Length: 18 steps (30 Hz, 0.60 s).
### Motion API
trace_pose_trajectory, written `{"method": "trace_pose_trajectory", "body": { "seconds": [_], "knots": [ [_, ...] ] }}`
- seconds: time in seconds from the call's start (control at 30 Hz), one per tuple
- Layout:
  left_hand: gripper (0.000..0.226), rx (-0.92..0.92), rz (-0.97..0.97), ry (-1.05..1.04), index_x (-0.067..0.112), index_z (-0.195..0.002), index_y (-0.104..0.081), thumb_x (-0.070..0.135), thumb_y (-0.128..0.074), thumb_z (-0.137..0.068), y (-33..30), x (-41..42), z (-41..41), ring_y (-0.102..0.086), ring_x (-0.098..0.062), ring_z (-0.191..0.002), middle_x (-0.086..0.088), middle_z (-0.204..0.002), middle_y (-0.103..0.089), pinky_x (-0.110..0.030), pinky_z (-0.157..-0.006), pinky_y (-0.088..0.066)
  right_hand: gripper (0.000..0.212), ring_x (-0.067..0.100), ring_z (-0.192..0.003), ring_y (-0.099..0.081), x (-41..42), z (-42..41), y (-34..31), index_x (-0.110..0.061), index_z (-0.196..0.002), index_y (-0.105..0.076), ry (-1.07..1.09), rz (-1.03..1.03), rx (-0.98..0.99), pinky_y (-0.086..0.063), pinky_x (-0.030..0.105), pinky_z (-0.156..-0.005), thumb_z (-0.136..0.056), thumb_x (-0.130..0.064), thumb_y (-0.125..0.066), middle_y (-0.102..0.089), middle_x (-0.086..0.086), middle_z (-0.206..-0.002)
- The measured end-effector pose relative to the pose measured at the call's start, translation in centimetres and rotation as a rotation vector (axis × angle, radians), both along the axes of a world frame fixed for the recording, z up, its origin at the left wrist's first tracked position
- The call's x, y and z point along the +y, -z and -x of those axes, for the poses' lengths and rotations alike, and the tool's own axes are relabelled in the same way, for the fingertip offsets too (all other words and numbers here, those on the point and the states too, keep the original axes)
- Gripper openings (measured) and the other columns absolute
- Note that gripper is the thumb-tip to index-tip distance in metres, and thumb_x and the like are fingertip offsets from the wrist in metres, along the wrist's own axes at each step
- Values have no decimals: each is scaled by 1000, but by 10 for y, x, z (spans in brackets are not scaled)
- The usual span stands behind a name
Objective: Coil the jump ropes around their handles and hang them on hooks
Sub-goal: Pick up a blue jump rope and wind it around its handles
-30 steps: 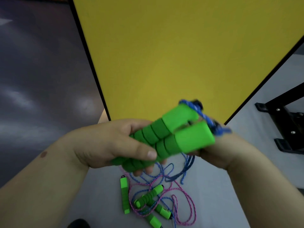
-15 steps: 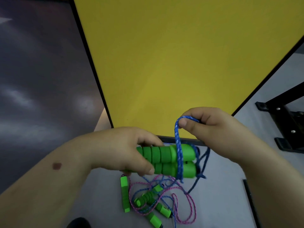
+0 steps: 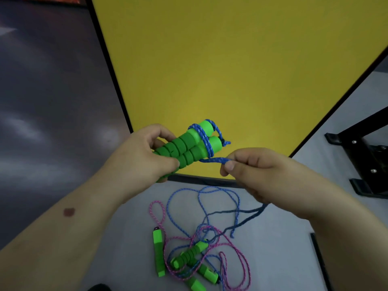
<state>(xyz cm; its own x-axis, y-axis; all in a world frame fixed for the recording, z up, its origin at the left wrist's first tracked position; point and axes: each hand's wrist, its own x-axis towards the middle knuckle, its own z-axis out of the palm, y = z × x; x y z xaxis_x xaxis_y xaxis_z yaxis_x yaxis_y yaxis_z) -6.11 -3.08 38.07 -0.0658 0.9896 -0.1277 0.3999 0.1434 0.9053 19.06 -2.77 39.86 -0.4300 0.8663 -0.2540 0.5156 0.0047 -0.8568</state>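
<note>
From the head camera, the left hand (image 3: 144, 156) is clamped around two green foam handles (image 3: 189, 145), pressed side by side so they act as one spool. Their free ends tilt up and away toward the yellow panel (image 3: 231, 70), which leaves that end bare for winding. A couple of turns of blue rope (image 3: 204, 141) already circle the handles near their tips. The right hand (image 3: 260, 171) pinches the same rope between thumb and fingers just beside the handles, keeping it taut, I'd say, so the next turn sits snug. The slack trails down to the grey floor (image 3: 273, 259), where other green handles (image 3: 190, 256) lie tangled in pink rope (image 3: 237, 250). No hooks are visible.
</note>
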Motion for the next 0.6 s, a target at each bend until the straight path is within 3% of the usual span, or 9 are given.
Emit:
{"method": "trace_pose_trajectory", "body": {
  "seconds": [0.07,0.13,0.23,0.3,0.37,0.43,0.5,0.57,0.6],
  "knots": [
    [32,123,-43,27,43,-95,-72,26,-82,-69,-1,-1,-2,-75,-19,-70,10,-90,-73,-45,-72,-64,23,25,-61,-28,0,-3,-7,-23,-94,-72,19,-22,54,-28,42,-54,-98,-43,-59,-36,3,-64],
    [32,289,-57,116,50,-93,-73,27,-85,-75,-3,-2,-4,-68,0,-80,19,-98,-69,-25,-70,-52,24,25,-60,-27,-1,-4,-11,-22,-92,-72,18,-47,85,-27,43,-52,-96,-43,-61,-36,4,-63],
    [40,313,40,319,59,-91,-73,27,-89,-72,-9,-6,-6,-66,6,-93,28,-101,-68,-16,-70,-50,21,19,-56,-35,0,-4,-7,-22,-85,-72,47,-191,22,-31,38,-53,-93,-41,-66,-45,3,-61],
    [42,190,138,441,57,-96,-77,32,-89,-65,-12,-8,-4,-73,-6,-89,19,-99,-76,-34,-81,-62,20,15,-54,-38,2,0,-1,-22,-80,-73,129,-255,74,-33,31,-51,-83,-41,-76,-47,1,-60],
    [46,40,189,499,47,-103,-80,30,-87,-60,-13,-9,1,-75,-21,-79,-1,-93,-79,-45,-77,-64,25,17,-55,-41,7,0,8,-16,-79,-74,221,-196,166,-34,29,-52,-75,-40,-80,-51,3,-62],
    [45,-182,184,516,31,-103,-83,13,-87,-61,-13,-10,4,-72,-23,-71,-11,-89,-79,-37,-66,-61,16,15,-53,-50,11,-2,18,-14,-78,-73,239,-23,335,-43,27,-53,-77,-29,-79,-59,2,-62],
    [44,-503,197,459,17,-101,-82,0,-84,-60,-14,-10,3,-73,-24,-71,-14,-92,-77,-34,-60,-61,12,11,-57,-59,11,-4,26,-21,-83,-68,172,44,333,-53,31,-59,-87,-12,-74,-65,-1,-72],
    [45,-704,173,276,16,-96,-79,-6,-84,-58,-13,-7,-1,-73,-25,-71,-13,-94,-74,-36,-56,-61,12,16,-50,-43,8,1,28,-21,-82,-66,126,90,286,-37,30,-48,-94,-19,-67,-49,3,-67],
    [44,-711,143,152,19,-92,-76,-8,-85,-58,-12,-4,-3,-73,-25,-71,-12,-94,-71,-37,-56,-61,19,16,-49,-33,6,5,27,-17,-83,-68,121,136,268,-27,30,-48,-98,-27,-63,-41,3,-64]
  ]
}}
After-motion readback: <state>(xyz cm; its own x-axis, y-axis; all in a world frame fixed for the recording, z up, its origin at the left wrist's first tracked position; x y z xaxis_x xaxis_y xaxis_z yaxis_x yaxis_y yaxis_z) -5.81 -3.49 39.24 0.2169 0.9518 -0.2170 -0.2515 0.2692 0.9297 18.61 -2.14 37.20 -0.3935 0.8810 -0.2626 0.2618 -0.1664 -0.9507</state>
